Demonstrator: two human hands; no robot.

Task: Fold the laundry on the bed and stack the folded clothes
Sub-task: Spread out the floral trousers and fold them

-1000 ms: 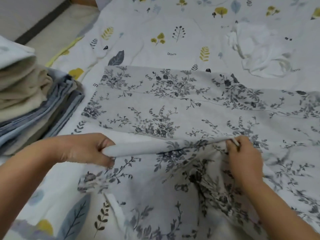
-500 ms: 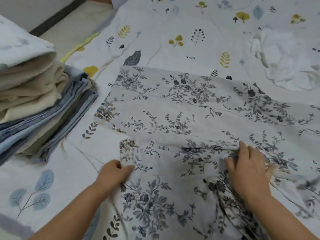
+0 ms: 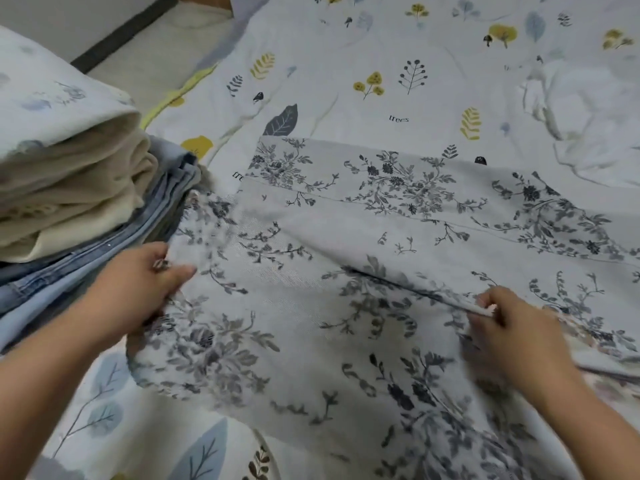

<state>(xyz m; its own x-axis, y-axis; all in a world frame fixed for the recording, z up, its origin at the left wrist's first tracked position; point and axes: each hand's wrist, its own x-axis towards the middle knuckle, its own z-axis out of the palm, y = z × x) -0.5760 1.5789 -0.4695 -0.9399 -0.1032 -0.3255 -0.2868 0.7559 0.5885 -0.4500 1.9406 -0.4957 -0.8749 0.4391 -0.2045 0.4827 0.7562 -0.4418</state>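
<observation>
A grey cloth with a dark floral print (image 3: 398, 216) lies spread across the middle of the bed, its near half lifted into a fold. My left hand (image 3: 138, 282) grips its left edge, close to the stack of folded clothes (image 3: 79, 188) at the left. My right hand (image 3: 512, 327) pinches a raised crease of the same cloth at the right. The stack holds cream pieces on top of blue denim, with a pale printed piece uppermost.
The bed sheet (image 3: 381, 64) is white with yellow and blue leaf prints. A crumpled white garment (image 3: 588, 109) lies at the far right. Floor and a dark skirting strip (image 3: 114, 36) show beyond the bed's far left edge.
My left hand has moved up and left with the cloth's edge, pulling it out toward the stack. My right hand went from pressing the cloth flat to pinching a crease.
</observation>
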